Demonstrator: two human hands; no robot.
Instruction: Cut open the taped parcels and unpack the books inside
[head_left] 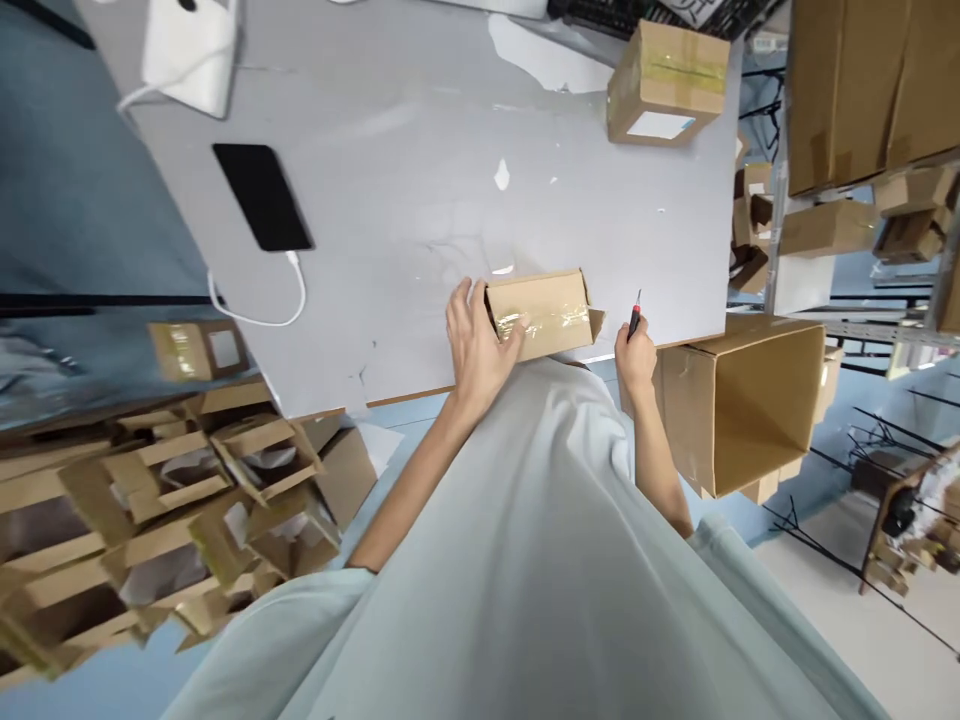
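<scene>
My left hand [480, 345] is wrapped round the left end of a small cardboard box [551, 305], its thumb over the top. Shiny tape runs along the box, and a flap [597, 322] sticks out at its right end. The box lies at the table's front edge, against my shirt. In my right hand [636, 355], closed and apart from the box, is a small knife [635, 315] with a black and red handle, its thin tip pointing away from me. What is inside the box is hidden.
On the grey table [390, 220] are a phone [262, 197] with a white cable, a white device [189, 55] and a taped box [667, 85]. A large open carton [765, 410] stands at the right edge. Several opened boxes [165, 500] pile up at lower left.
</scene>
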